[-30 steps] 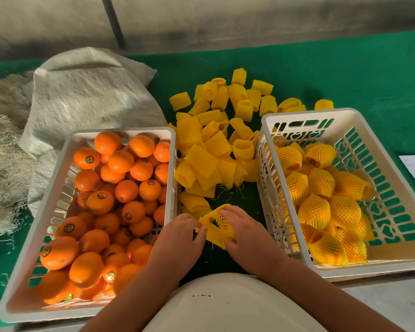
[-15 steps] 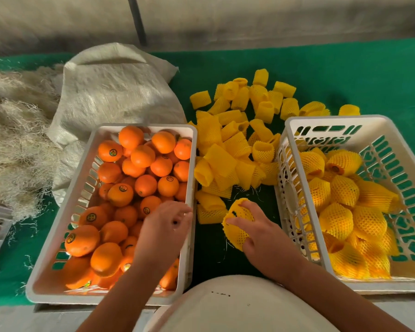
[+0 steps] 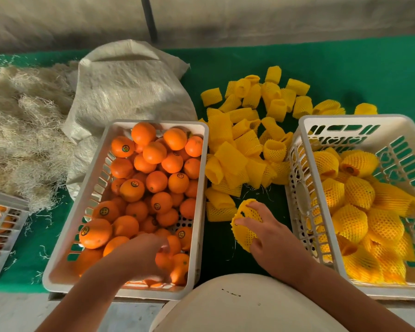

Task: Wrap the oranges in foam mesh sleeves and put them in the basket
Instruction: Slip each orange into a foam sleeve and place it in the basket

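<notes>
Bare oranges [image 3: 153,180] fill the white basket [image 3: 86,188] on the left. My left hand [image 3: 141,255] reaches into its near end, blurred, with fingers curled over one orange [image 3: 164,259]. Between the baskets, my right hand [image 3: 271,238] holds a yellow foam mesh sleeve [image 3: 243,226], fingers spread across its stretched mesh. No orange shows inside it. The white basket [image 3: 360,119] on the right holds several sleeved oranges [image 3: 350,219]. A pile of loose sleeves [image 3: 245,144] lies on the green mat behind my right hand.
A white woven sack [image 3: 129,87] lies behind the left basket, with a heap of pale straw fibre [image 3: 22,140] to its left. Part of a third basket [image 3: 2,224] shows at the left edge. The green mat [image 3: 345,68] runs back to a grey wall.
My left hand let go of the sleeve, moved left and dropped into the orange basket onto an orange. My right hand kept the sleeve and stayed between the baskets.
</notes>
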Motion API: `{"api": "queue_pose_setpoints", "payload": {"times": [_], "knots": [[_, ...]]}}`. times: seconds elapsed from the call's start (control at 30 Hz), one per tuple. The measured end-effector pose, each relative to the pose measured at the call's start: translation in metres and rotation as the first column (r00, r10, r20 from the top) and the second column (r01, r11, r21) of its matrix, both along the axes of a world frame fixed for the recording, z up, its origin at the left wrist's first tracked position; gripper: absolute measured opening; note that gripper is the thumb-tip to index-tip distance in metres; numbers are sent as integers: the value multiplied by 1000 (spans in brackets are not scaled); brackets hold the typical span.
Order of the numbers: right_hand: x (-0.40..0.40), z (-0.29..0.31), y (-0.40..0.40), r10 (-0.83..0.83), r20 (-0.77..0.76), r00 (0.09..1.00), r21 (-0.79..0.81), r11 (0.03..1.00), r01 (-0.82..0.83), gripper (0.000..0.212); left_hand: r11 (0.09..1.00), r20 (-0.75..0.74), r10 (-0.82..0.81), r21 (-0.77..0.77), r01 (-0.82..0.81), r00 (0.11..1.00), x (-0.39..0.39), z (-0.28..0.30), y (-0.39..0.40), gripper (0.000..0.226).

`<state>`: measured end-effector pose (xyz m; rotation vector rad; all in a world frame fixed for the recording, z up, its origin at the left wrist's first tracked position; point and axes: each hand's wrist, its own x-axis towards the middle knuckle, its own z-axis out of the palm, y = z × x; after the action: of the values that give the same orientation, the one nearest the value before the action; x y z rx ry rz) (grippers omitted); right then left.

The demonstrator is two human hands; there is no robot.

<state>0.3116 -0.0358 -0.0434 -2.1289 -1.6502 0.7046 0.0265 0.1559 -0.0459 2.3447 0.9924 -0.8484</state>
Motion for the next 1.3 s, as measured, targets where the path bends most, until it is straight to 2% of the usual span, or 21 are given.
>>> {"api": "queue_pose_setpoints", "payload": {"times": [0.07,0.17,0.3,0.37,0.4,0.47,0.53,0.57,0.6,0.67,0.7,0.8,0.87,1.0,1.17,1.23,1.3], "knots": [[1,1,-1,-5,-5,1000,0,1000,5,54,999,-52,-43,3,43,998,1,1,-4,78],[2,2,-2,-18,-6,1000,-1,1000,18,54,1000,3,18,11,-18,1000,5,4,-5,69],[3,4,-3,-33,-13,999,-9,999,33,54,984,205,175,0,-179,963,5,16,4,58],[4,5,-2,-43,-14,999,-3,999,43,54,946,343,323,-87,-313,882,7,25,8,54],[5,6,-2,-49,-14,999,-2,999,49,54,904,415,427,-182,-386,803,11,32,10,52],[7,7,-2,-60,-14,998,6,998,60,54,737,477,675,-475,-480,564,25,46,6,50],[9,10,0,-69,-17,997,18,997,70,54,523,396,849,-725,-448,350,45,59,-1,50],[9,12,0,-74,-18,997,23,997,74,54,422,325,900,-818,-392,290,54,64,-6,51],[10,14,1,-77,-22,997,27,997,77,54,330,249,931,-887,-323,268,63,68,-11,52],[11,19,3,-82,-30,996,31,996,83,54,215,135,935,-952,-219,328,78,77,-22,58],[11,21,2,-86,-33,996,32,996,87,54,196,110,915,-962,-190,388,85,81,-29,60],[11,24,2,-100,-45,994,34,994,101,54,274,151,819,-951,-146,554,107,90,-48,57],[12,25,2,-110,-52,993,39,993,112,59,309,156,798,-935,-172,582,120,92,-59,51],[15,31,0,-97,-60,993,44,994,100,73,309,122,830,-913,-268,544,133,86,-64,50],[13,32,-5,-48,-139,989,83,995,60,83,207,35,853,-939,-275,521,140,77,-64,62],[12,29,-4,-80,-173,982,89,991,96,82,137,-22,883,-943,-303,469,144,72,-63,72],[12,26,-5,-147,-185,972,88,982,165,81,54,-68,936,-941,-334,344,147,69,-62,69]]}}
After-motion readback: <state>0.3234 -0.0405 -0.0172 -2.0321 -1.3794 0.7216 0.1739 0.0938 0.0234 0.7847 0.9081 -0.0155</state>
